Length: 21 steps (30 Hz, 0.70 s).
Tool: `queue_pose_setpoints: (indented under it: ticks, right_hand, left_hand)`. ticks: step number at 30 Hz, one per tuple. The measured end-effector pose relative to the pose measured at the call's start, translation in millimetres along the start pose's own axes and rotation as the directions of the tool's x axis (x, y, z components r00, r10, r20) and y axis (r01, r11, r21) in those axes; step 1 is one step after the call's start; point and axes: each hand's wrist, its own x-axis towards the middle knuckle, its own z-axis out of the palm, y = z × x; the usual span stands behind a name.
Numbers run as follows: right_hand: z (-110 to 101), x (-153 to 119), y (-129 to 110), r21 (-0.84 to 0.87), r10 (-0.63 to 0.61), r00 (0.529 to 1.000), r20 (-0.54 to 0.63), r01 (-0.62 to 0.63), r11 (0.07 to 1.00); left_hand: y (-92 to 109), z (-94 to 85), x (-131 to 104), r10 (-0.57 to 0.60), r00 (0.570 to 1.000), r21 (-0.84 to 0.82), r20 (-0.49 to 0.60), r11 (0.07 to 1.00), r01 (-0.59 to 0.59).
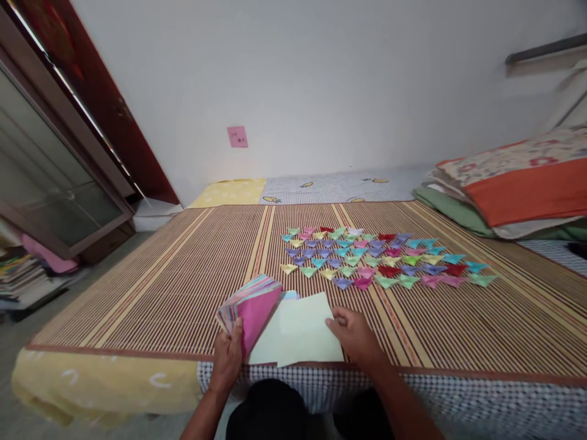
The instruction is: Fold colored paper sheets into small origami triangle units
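Observation:
Gripped in my left hand (229,354) is a fanned stack of coloured paper (259,308), with a magenta sheet on top. My right hand (355,333) pinches the right edge of a pale green sheet of paper (314,333) between thumb and fingers. Beneath it, more pale paper lies by the mat's front edge, partly tucked under the stack, and a bit of light blue paper (290,295) shows behind. Beyond my hands, several rows of small folded paper pieces (367,253) in many colours stand on the striped mat (183,275).
Folded bedding (527,183) is piled at the right, orange and floral on top. A patterned sheet (321,189) runs along the white wall, which carries a pink note (237,137). To the left are a glass-fronted cabinet (50,165) and stacked books (22,275).

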Motion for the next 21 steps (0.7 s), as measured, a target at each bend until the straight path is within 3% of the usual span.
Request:
queue_pose_setpoints:
  ticks: [8,15,17,21]
  right_hand:
    - [45.0,27.2,-1.3,-0.150,-0.088,0.996,0.019,0.090,0.985]
    - [69.9,28.7,4.3,-0.286,-0.086,0.994,0.061,0.100,0.953]
    - [71.5,27.4,5.5,-0.315,-0.084,0.994,0.071,0.102,0.943]
    - [70.5,26.6,10.1,-0.339,-0.095,0.989,0.117,0.129,0.932]
  left_hand:
    - [-7.1,-11.3,2.1,0.104,0.992,0.082,-0.077,0.992,-0.098]
    - [-12.0,-11.5,3.3,0.304,0.951,0.122,0.046,0.944,-0.308]
    - [-14.8,-7.6,0.5,0.421,0.900,0.125,0.115,0.892,-0.434]
    - [-19.3,-1.0,-5.4,0.670,0.714,0.177,0.204,0.692,-0.700]
